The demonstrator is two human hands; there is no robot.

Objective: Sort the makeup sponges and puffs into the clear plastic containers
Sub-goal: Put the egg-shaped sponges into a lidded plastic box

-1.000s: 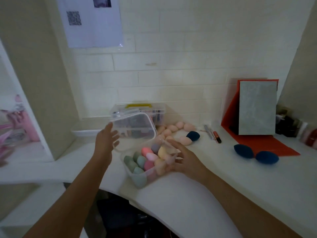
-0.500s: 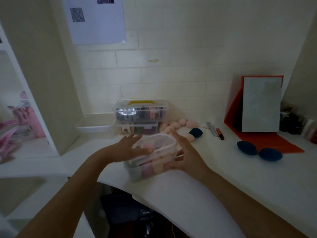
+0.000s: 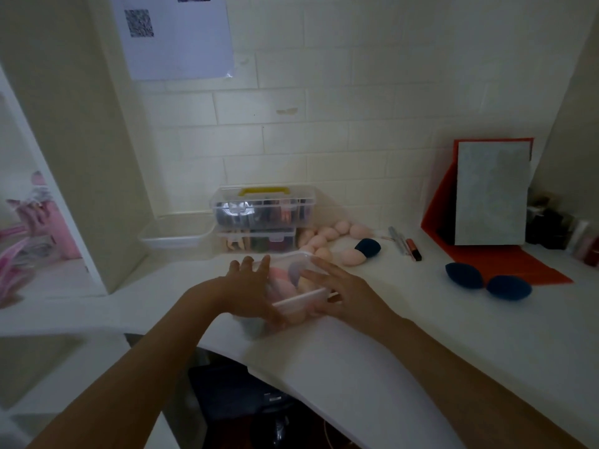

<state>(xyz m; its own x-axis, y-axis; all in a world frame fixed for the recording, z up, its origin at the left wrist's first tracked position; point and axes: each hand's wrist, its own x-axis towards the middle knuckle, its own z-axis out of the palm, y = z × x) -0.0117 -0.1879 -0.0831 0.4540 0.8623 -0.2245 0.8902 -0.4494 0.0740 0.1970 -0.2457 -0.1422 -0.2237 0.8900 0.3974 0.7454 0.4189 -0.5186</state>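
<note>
- The clear container, packed with coloured sponges and topped by its lid, is seen near the counter's front edge.
- It is pressed between the left hand and right hand, fingers spread straight.
- 2 navy sponges are seen well apart, rightward.

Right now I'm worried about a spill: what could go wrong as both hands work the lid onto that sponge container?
The clear container sits near the front edge of the desk; pressure from the left hand and right hand could slide it off. Sponges crowd under the lid, so it may not seat.
</note>
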